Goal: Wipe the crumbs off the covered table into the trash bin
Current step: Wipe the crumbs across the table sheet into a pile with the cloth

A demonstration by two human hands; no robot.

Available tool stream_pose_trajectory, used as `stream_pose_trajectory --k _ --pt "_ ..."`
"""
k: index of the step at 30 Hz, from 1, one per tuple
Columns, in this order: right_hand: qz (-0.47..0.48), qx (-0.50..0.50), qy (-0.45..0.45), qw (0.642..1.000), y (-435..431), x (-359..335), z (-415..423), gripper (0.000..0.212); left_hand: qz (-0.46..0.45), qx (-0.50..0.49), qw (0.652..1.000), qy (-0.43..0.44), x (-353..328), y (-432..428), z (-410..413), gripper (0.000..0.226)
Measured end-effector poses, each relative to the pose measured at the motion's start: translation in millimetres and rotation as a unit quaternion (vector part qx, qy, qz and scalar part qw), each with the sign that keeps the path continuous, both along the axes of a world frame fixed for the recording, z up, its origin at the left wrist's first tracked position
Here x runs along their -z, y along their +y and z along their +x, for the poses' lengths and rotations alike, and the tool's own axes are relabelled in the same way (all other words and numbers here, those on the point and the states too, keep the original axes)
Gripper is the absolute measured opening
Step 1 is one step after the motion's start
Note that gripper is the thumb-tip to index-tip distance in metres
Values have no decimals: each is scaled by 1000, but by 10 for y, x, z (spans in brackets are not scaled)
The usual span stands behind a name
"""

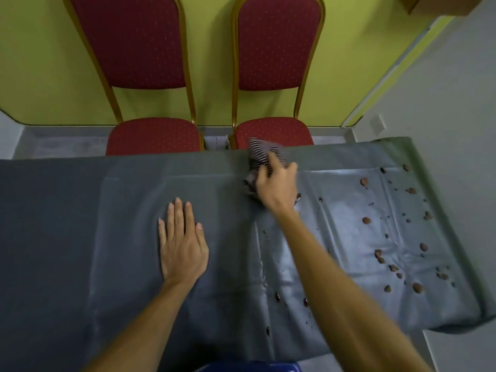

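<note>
The covered worktop point(80, 210) spans the view; two red chairs point(153, 135) stand behind its far edge. The left hand point(182, 245) presses flat on it, fingers straight. The right hand point(276, 186) has its fingers clamped on a striped cloth point(257, 154) at the far edge. Crumbs point(389, 251) lie scattered to the right. Risk: a stroke past the right edge drops them on the floor; no trash bin is identifiable.

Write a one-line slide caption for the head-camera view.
Right hand grips a striped cloth on the grey table cover, crumbs scattered to its right, left hand flat.
</note>
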State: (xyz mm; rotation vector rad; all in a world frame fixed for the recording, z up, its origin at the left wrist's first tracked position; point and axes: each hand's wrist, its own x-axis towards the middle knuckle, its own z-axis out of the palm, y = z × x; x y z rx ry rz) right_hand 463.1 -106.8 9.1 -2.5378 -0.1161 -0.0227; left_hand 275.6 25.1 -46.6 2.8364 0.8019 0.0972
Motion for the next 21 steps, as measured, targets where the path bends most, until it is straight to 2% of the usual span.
stream_pose_trajectory --k 3,5,7,10,12,14,16,18,21 --pt "14 -164 -34 986 327 38 -644 43 1 -8 1000 0 7 3 10 59" --pt "-6 -237 -48 970 335 103 -899 44 -3 -3 1000 2 9 -4 16 58" --pt "-10 -225 -48 973 139 160 -839 44 -2 1 1000 0 4 -22 23 58" --pt "-35 -151 -64 986 -358 236 -479 44 -6 3 1000 4 -11 -19 29 59" --pt "-52 -63 -53 995 -708 228 -225 44 -10 0 1000 3 -5 -17 26 58" --pt "-31 47 -17 998 -889 175 -91 44 -15 -9 1000 -4 5 -25 9 58" --pt "0 103 -1 995 -842 106 -167 45 -21 -7 1000 -14 2 -23 -10 57" --pt "24 67 -25 997 -623 41 -497 44 -20 5 1000 -16 1 8 -13 57" --pt "23 -85 -45 995 -229 48 -1215 44 -25 7 1000 -8 19 7 -38 58"
